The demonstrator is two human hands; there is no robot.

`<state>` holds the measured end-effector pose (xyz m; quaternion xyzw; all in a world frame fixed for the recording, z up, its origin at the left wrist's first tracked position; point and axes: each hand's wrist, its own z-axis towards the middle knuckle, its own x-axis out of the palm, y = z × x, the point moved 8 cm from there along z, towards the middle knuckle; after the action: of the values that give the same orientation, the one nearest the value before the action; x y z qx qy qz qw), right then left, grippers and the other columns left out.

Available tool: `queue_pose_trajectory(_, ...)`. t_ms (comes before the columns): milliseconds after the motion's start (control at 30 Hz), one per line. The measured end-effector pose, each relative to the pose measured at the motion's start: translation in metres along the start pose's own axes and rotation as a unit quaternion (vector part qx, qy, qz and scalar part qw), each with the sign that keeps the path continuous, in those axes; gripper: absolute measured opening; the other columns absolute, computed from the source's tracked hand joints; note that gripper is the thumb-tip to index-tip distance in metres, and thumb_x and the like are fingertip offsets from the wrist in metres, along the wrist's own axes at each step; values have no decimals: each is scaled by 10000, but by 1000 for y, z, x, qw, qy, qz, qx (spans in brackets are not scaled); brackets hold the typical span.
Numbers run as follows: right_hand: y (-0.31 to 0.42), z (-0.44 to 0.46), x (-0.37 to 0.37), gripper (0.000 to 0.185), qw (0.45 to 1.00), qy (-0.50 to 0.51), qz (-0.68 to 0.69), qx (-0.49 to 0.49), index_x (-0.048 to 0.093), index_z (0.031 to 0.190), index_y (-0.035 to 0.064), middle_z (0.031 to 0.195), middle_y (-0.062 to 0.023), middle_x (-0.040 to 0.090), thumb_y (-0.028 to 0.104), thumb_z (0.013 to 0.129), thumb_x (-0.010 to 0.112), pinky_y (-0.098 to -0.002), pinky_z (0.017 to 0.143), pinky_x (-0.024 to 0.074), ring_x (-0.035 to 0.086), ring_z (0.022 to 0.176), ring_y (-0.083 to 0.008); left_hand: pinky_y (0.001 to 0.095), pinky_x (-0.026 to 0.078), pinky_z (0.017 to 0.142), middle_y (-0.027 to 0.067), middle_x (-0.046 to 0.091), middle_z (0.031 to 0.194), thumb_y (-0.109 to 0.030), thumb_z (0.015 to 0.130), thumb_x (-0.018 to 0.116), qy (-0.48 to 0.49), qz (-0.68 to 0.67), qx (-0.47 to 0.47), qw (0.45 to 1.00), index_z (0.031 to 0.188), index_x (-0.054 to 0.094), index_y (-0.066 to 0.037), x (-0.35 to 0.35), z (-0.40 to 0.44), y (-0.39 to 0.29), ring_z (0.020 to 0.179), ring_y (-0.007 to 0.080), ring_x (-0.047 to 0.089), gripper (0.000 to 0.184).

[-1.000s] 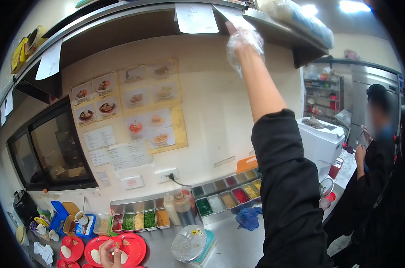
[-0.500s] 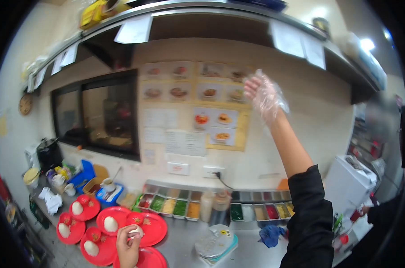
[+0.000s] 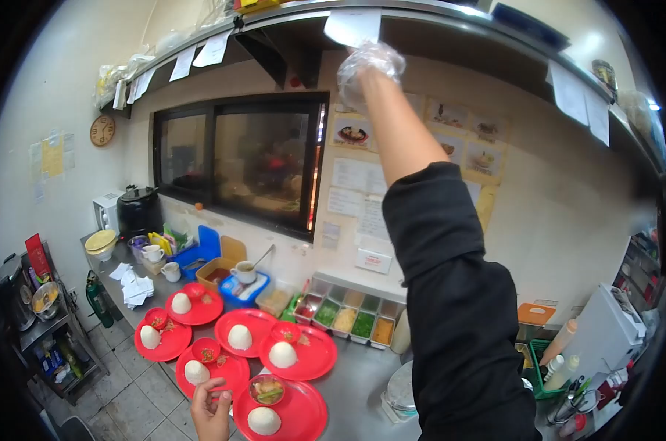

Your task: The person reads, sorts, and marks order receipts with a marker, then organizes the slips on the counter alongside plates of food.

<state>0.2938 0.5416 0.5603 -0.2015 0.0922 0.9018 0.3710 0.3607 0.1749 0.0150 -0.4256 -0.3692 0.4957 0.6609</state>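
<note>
My right hand (image 3: 371,70), in a clear plastic glove, is raised at the lower edge of a white paper slip (image 3: 353,27) hanging from the overhead shelf. Its fingers are hidden from me, so a grip on the paper cannot be made out. Low in the view, my bare left hand (image 3: 211,411) has loosely bent fingers with nothing visible between them. It is beside a red plate (image 3: 303,408) carrying a rice mound (image 3: 264,421) and a small bowl of cut vegetables (image 3: 267,390). Another red plate (image 3: 234,367) with rice lies just beyond its fingertips.
Several more red plates (image 3: 314,353) with rice cover the counter's left part. Metal ingredient bins (image 3: 362,323) line the wall. A stack of round lids (image 3: 401,386) stands near my right sleeve. The shelf (image 3: 443,18) runs overhead, with a dark-framed window (image 3: 263,162) below.
The view has turned left. My right hand has moved left and up from in front of the wall pictures to the hanging slip. My left hand remains low by the plates.
</note>
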Motion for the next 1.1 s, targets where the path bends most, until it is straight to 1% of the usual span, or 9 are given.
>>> queue_pose_trajectory(100,-31,-25,-21,447,996,5,40,80,513,1194,168,1194,-45,533,451,900,330,-366,915,409,495,1114,-185,244,459,712,73,540,965,-48,809,579,-12,-18,4,1000,1010,519,14,-13,8,8,796,134,562,219)
queue_pose_trajectory(400,-248,-101,-110,444,963,34,-157,216,522,1147,46,1141,-124,548,391,884,427,-374,963,359,495,1091,-232,250,464,707,69,558,921,-86,835,548,32,-21,21,999,1041,507,6,12,22,1,794,124,562,229)
queue_pose_trajectory(533,-308,-93,-133,473,972,-40,-132,192,541,1129,61,1118,-137,563,441,881,406,-392,929,385,527,1048,-258,222,449,692,86,555,981,-43,820,572,96,-38,16,995,1061,509,3,52,16,-20,817,117,537,253)
queue_pose_trajectory(700,-311,-92,-142,604,977,-88,-102,168,563,1111,88,1113,-147,571,559,880,264,-414,922,386,548,1033,-295,217,439,651,78,561,985,-41,816,576,111,-19,51,992,1051,521,8,65,-11,-38,798,104,534,246)
queue_pose_trajectory(833,-310,-74,-135,607,982,-48,-37,181,562,1113,84,1129,-159,560,562,879,270,-443,920,391,532,1065,-289,261,473,715,98,551,975,-34,816,556,78,20,20,997,1082,485,20,36,-37,-35,823,130,541,280)
queue_pose_trajectory(900,-305,-68,-140,530,979,-47,-52,192,553,1124,81,1131,-141,561,510,881,356,-458,914,397,543,1049,-276,246,462,697,93,555,962,-52,812,566,39,45,13,998,1096,483,12,16,-48,-34,812,126,545,302)
queue_pose_trajectory(933,-308,-71,-136,539,963,-74,145,215,464,1168,77,1177,-157,495,510,855,401,-473,933,360,477,1094,-287,246,462,697,93,555,962,-52,812,566,33,47,17,998,1096,483,12,8,-56,-40,812,126,545,302)
queue_pose_trajectory(1000,-306,-85,-114,667,817,-110,513,239,287,1256,67,1267,-188,363,511,802,491,-501,971,286,345,1183,-309,240,440,717,48,589,945,-159,851,581,-16,112,-8,993,1100,549,-29,-17,-71,-47,844,107,546,282)
queue_pose_trajectory(1100,-280,-116,-79,1011,378,-120,892,218,21,1389,52,1403,-234,165,512,722,625,-544,1029,175,147,1317,-341,275,448,695,73,602,917,-138,825,599,-62,119,9,991,1075,558,-52,-51,-84,-42,804,175,573,267)
